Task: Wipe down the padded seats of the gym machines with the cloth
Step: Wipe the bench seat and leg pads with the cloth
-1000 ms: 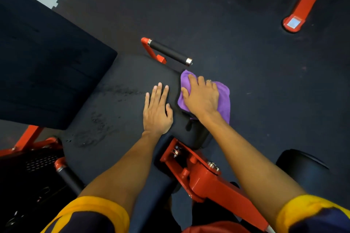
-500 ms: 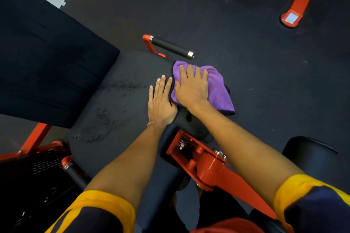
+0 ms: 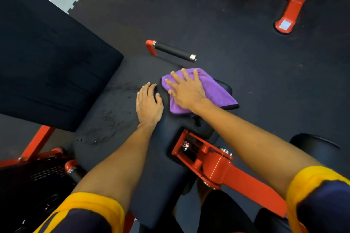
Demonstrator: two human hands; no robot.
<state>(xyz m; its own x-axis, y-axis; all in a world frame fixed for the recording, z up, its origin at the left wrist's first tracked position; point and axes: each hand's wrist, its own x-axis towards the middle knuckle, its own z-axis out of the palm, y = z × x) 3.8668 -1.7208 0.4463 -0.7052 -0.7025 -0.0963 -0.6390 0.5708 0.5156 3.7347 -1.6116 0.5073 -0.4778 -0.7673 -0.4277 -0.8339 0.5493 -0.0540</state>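
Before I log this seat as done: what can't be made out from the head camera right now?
Head view:
- Patch of seat beneath the purple cloth and right hand: covered by them.
- Patch under the left hand: covered by the palm.
- Part of the backrest pad: cut off by the left edge.
- The black roller pad, lower right: partly behind the right forearm, too dark to read.

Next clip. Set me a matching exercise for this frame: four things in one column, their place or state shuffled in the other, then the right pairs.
Column A
1 purple cloth
2 left hand
3 black grip handle
4 red frame foot

Column B
a resting on the bare seat pad
b on the floor mat, far right
c pressed under the right hand
d beyond the seat pad's far edge

Pairs: 1-c, 2-a, 3-d, 4-b
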